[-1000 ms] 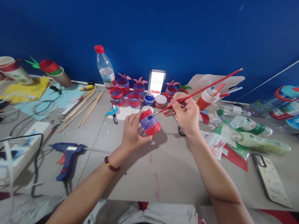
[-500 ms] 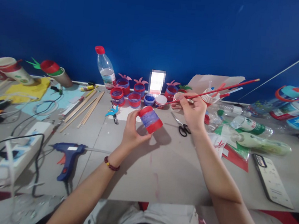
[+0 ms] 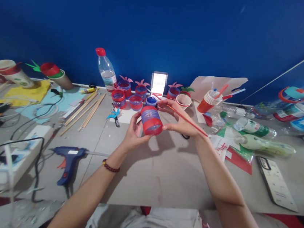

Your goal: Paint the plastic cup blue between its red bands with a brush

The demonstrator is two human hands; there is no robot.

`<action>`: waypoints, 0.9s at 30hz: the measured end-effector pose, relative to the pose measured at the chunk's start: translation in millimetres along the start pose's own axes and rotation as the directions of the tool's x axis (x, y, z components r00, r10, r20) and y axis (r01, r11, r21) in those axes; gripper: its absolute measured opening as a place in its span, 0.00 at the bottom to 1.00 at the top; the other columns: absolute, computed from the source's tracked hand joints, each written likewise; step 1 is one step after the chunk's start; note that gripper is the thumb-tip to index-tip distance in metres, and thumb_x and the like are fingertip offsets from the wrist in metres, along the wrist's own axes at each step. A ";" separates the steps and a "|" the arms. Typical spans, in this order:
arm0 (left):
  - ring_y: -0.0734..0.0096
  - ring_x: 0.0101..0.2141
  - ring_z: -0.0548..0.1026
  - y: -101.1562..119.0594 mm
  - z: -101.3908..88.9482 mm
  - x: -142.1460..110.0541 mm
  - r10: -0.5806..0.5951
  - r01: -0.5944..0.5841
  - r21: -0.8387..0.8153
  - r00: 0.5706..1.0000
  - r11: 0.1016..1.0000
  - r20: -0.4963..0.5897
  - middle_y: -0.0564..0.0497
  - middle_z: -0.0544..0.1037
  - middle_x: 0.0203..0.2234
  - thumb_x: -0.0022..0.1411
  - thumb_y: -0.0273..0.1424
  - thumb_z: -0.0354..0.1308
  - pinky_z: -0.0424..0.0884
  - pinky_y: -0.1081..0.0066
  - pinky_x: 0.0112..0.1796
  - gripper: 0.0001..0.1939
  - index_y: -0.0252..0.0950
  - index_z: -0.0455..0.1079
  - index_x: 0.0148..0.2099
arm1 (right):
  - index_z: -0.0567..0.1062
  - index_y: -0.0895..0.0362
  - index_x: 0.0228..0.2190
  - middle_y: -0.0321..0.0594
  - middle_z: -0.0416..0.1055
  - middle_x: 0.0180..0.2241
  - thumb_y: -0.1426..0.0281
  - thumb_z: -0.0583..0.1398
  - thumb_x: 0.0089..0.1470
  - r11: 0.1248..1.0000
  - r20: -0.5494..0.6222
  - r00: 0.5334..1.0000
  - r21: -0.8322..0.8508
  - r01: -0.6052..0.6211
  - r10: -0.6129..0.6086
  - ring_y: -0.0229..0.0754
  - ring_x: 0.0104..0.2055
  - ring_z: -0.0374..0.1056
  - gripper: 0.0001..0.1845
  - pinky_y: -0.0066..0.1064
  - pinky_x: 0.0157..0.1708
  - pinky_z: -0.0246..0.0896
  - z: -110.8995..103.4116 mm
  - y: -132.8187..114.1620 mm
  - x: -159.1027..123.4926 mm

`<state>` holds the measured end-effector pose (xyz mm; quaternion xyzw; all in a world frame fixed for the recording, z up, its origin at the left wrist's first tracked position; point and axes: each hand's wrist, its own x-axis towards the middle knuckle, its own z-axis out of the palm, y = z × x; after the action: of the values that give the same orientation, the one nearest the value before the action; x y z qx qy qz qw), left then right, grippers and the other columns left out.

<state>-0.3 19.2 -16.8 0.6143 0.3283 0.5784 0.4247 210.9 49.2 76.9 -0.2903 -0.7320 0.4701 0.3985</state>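
My left hand point(image 3: 135, 132) is wrapped round a cut plastic bottle base point(image 3: 151, 121) painted in red and violet-blue bands. It is held tilted above the table, its bottom end towards me. My right hand point(image 3: 180, 121) grips a red-handled paintbrush point(image 3: 188, 120), bristle end pointing up and to the left. That hand's thumb is at the right side of the bottle base; whether it touches cannot be told. Just behind stands an open pot of blue paint point(image 3: 151, 100). Several similar red and blue painted cups, such as one point(image 3: 119, 98) with a drawn eye, stand around it.
A blue glue gun point(image 3: 70, 159) and a power strip point(image 3: 24, 150) lie left, near wooden sticks point(image 3: 91, 112). Stacked paper cups point(image 3: 208, 101) holding straws, plastic bottles point(image 3: 256, 128) and a phone point(image 3: 277, 183) are on the right. A water bottle point(image 3: 106, 70) stands at the back.
My right hand has moved left to the bottle base, and the brush has swung so its handle end now points down to the right. The bottle base has been turned in my left hand.
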 end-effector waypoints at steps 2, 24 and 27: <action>0.53 0.54 0.73 2.1 0.0 -1.1 -0.017 0.018 -0.034 0.999 0.999 0.036 0.36 0.61 0.61 0.48 0.49 0.69 0.75 0.54 0.49 0.46 0.45 0.51 0.63 | 0.64 0.47 0.57 0.44 0.60 0.63 0.61 0.74 0.38 0.999 0.076 0.997 -0.037 0.007 -0.004 0.52 0.66 0.56 0.45 0.49 0.68 0.48 1.6 0.1 -0.1; 0.44 0.63 0.62 -3.0 -6.9 -4.8 -0.061 0.053 0.103 0.995 0.993 0.079 0.33 0.60 0.64 0.43 0.49 0.72 0.63 0.46 0.60 0.54 0.40 0.53 0.66 | 0.59 0.40 0.62 0.39 0.56 0.65 0.66 0.73 0.41 0.977 0.171 0.982 -0.211 -0.043 0.080 0.57 0.67 0.55 0.50 0.50 0.65 0.56 -2.3 -5.4 -5.7; 0.45 0.63 0.63 -3.8 -7.2 -3.9 -0.066 0.059 0.101 0.995 0.993 0.074 0.33 0.61 0.63 0.40 0.49 0.73 0.62 0.47 0.60 0.55 0.39 0.53 0.66 | 0.57 0.39 0.62 0.38 0.55 0.65 0.66 0.72 0.42 0.974 0.181 0.980 -0.222 -0.038 0.079 0.56 0.67 0.54 0.49 0.49 0.65 0.55 -3.2 -3.2 -6.2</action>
<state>-7.5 18.4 -22.2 0.6459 0.3588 0.5236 0.4242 216.6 44.4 78.7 -0.3078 -0.8046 0.4243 0.2790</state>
